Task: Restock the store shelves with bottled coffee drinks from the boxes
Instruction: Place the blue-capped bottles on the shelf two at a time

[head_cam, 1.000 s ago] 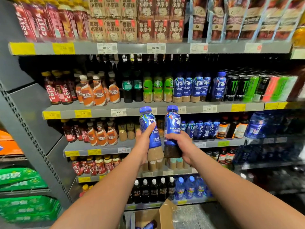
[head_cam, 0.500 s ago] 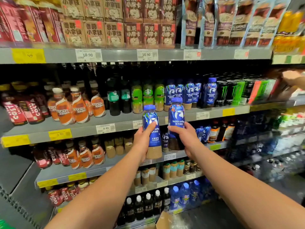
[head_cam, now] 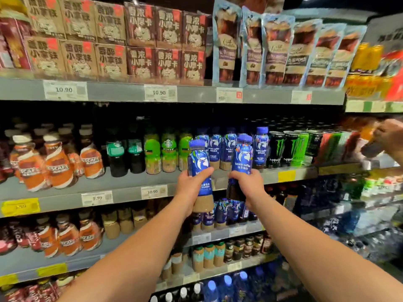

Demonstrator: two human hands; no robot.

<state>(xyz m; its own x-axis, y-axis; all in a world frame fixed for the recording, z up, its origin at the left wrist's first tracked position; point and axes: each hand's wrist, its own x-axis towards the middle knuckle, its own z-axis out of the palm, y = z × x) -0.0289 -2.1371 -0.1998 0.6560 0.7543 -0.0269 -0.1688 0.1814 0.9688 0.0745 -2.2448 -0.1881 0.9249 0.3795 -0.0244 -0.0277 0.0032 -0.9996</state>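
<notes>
Hands have climbed a shelf level: the left hand (head_cam: 191, 185) grips a light coffee bottle (head_cam: 199, 163) and the right hand (head_cam: 247, 184) a dark coffee bottle (head_cam: 242, 156), both now at the shelf's (head_cam: 130, 183) front edge, facing matching blue bottles (head_cam: 229, 147), likely ready for placing.

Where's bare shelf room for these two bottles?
Bare front strip of the middle shelf, before the Starbucks bottles, between the Nescafe bottles and the left hand. Crowded: the luckin row and Monster cans right of it.
</notes>
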